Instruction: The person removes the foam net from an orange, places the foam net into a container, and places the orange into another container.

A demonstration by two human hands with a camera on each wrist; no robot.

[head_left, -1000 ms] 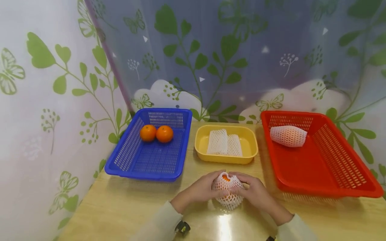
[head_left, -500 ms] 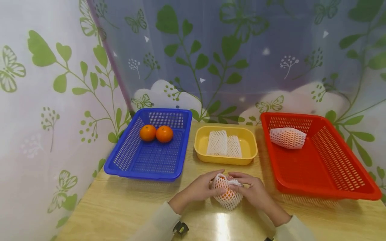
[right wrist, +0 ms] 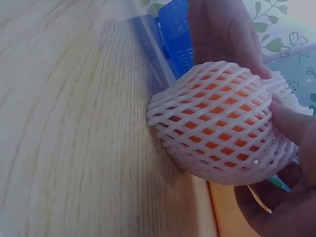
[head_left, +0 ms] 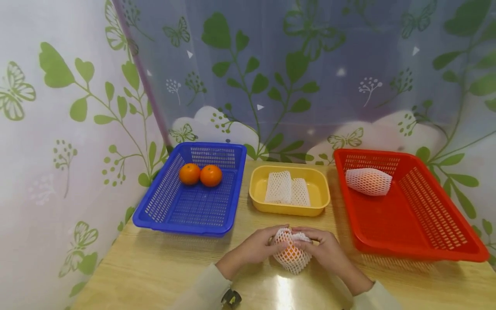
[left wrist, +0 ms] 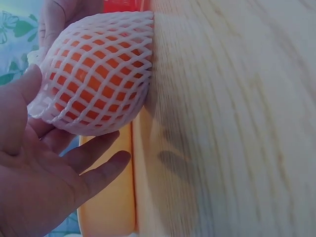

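Note:
An orange [right wrist: 224, 126] sits inside a white foam fruit net [head_left: 295, 263] just above or on the table; the head view does not settle which. My left hand [head_left: 255, 246] holds the net's upper end from the left, thumb in front and index finger behind. On the other side my right hand [head_left: 326, 249] pinches the same end between thumb and fingers. In the left wrist view, the lower fingers of the left hand [left wrist: 54, 163] spread away from the net. The mesh covers the fruit down to the gathered lower end.
The blue basket [head_left: 201, 219] at left holds two bare oranges [head_left: 200, 175]. Folded foam nets [head_left: 279, 187] lie in a yellow tray [head_left: 286, 208] behind the hands. A red basket [head_left: 403, 224] at right contains a netted fruit [head_left: 369, 181]. Patterned curtain [head_left: 248, 77] hangs behind the table.
The net's upper edge has been drawn further over the orange, so less bare peel shows on top. Both hands stay nearly in place; the head view has tilted slightly.

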